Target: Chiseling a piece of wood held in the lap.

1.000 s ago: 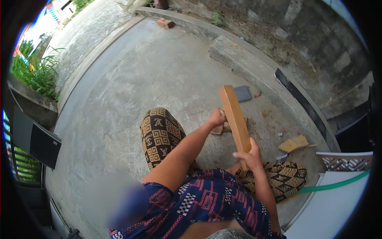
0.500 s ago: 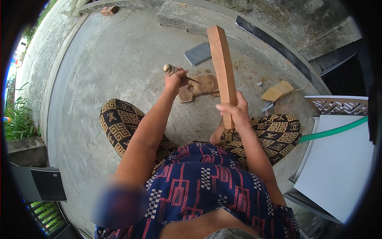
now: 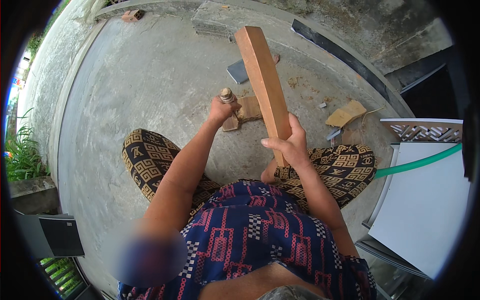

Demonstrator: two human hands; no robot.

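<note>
My left hand (image 3: 222, 111) is closed around a chisel (image 3: 226, 95), its round wooden handle end standing up out of the fist. The blade is mostly hidden below the hand, over a carved piece of wood (image 3: 251, 107) on the ground. I cannot tell whether the blade touches that wood. A long, thick squared wooden bar (image 3: 265, 85) is gripped near its lower end by my right hand (image 3: 290, 145). It slants up and leftward, in front of the carved wood's right part. Its lower end is beside my right leg.
A flat grey slab (image 3: 237, 72) lies beyond the carved wood. Wood chips (image 3: 314, 91) and a yellowish wood scrap (image 3: 346, 113) are scattered to the right. A green hose (image 3: 417, 162) crosses a white panel (image 3: 425, 205) at far right. A brick (image 3: 132, 16) sits at far left.
The chisel has turned from slanting to more upright, its handle swinging right and its tip down toward the carved wood. The wooden bar's upper end has tipped left.
</note>
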